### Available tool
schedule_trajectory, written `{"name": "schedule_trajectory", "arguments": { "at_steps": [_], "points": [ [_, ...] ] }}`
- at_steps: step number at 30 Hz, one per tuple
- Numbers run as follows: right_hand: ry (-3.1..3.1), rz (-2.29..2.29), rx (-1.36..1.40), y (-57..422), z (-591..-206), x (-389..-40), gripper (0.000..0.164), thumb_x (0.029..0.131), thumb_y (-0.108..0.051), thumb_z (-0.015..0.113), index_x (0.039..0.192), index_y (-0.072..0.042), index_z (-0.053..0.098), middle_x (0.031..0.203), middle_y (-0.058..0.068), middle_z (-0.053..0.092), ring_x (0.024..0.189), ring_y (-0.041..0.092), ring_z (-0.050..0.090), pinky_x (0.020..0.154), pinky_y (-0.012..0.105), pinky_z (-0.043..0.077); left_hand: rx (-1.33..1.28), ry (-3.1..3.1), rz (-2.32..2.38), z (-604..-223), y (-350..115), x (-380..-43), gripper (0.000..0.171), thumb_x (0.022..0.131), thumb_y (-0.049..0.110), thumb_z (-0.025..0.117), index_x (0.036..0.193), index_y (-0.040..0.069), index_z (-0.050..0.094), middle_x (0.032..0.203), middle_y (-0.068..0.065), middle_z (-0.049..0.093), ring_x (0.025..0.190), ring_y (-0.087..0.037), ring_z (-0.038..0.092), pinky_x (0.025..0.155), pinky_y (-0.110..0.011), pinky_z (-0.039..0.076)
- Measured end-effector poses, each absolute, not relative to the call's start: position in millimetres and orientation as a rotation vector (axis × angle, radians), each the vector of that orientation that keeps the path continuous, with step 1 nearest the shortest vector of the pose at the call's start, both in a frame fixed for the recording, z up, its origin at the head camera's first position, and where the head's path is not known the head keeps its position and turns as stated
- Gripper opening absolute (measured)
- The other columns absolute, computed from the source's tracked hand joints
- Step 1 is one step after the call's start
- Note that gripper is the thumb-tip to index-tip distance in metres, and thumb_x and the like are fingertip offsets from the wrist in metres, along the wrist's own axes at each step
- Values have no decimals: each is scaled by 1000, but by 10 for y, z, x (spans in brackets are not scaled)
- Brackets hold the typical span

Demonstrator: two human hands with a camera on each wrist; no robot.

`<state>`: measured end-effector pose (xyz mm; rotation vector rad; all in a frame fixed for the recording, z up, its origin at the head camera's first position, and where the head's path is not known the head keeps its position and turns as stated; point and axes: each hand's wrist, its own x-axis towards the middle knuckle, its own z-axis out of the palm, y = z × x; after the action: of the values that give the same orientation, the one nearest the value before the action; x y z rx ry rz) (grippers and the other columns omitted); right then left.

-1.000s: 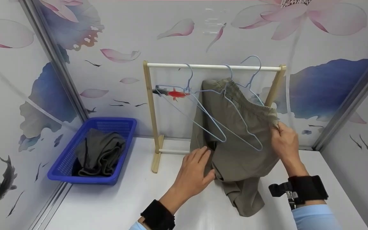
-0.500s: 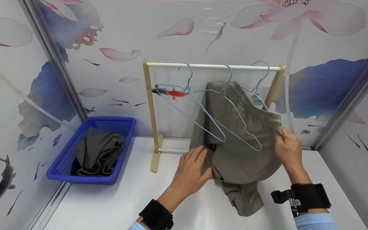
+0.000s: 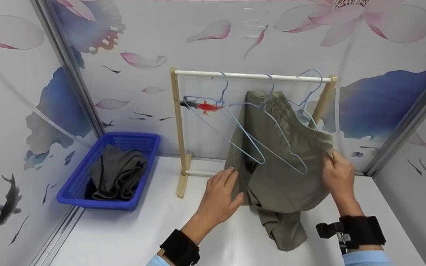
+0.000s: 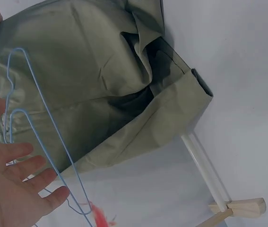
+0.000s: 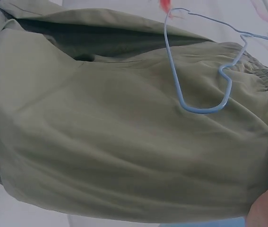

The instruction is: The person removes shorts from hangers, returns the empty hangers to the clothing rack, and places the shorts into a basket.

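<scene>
Olive trousers (image 3: 283, 195) with an elastic waistband hang at the right side of a small clothes rack. Their lower part reaches down to the table. My right hand (image 3: 340, 177) pinches the right end of the waistband. Behind it, the right-hand blue wire hanger (image 3: 322, 78) has its hook over the rod, its lower part hidden by the cloth. My left hand (image 3: 216, 197) is held with extended fingers beside the trousers' left edge; I cannot tell whether it touches. In the left wrist view, its spread fingers lie near the wire hangers in front of the cloth (image 4: 77, 61).
Two more blue hangers, one left (image 3: 243, 129) and one middle (image 3: 281, 130), hang from the white rod (image 3: 250, 75) in front of the trousers. A blue basket (image 3: 63, 199) with a dark crumpled garment (image 3: 118, 173) stands left. Printed walls enclose the white table (image 3: 154, 229).
My right hand has moved slightly right and down with the waistband. The right hanger's hook has shifted right and settled lower over the rod. My left hand has hardly moved.
</scene>
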<state>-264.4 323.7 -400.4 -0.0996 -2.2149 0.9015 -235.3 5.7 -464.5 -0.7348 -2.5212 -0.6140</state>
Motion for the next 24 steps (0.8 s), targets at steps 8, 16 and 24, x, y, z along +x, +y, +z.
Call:
{"name": "schedule_trajectory", "arguments": {
  "at_steps": [8, 16, 24],
  "points": [
    [-2221, 878, -89, 3267, -4161, -2593, 35, 97, -12, 57, 66, -4, 45, 58, 5, 37, 64, 27, 40, 56, 32, 27, -721, -2543, -586, -4645, 35, -2339, 55, 97, 37, 49, 142, 5, 46, 147, -10, 41, 134, -26, 39, 109, -47, 32],
    [-2259, 900, -138, 3287, -4330, -2512, 38, 97, -14, 57, 63, -5, 42, 60, 4, 36, 60, 22, 36, 54, 30, 26, -718, -2546, -620, -4667, 5, -2314, 56, 98, 37, 49, 142, 4, 45, 148, -12, 41, 135, -27, 39, 107, -48, 34],
    [-2313, 940, -170, 3292, -4474, -2457, 33, 99, -18, 55, 69, -4, 49, 67, 10, 47, 66, 25, 41, 58, 32, 32, -700, -2531, -651, -4719, -30, -2302, 55, 97, 35, 51, 142, 4, 47, 147, -11, 42, 134, -27, 40, 107, -48, 34]
  ]
}}
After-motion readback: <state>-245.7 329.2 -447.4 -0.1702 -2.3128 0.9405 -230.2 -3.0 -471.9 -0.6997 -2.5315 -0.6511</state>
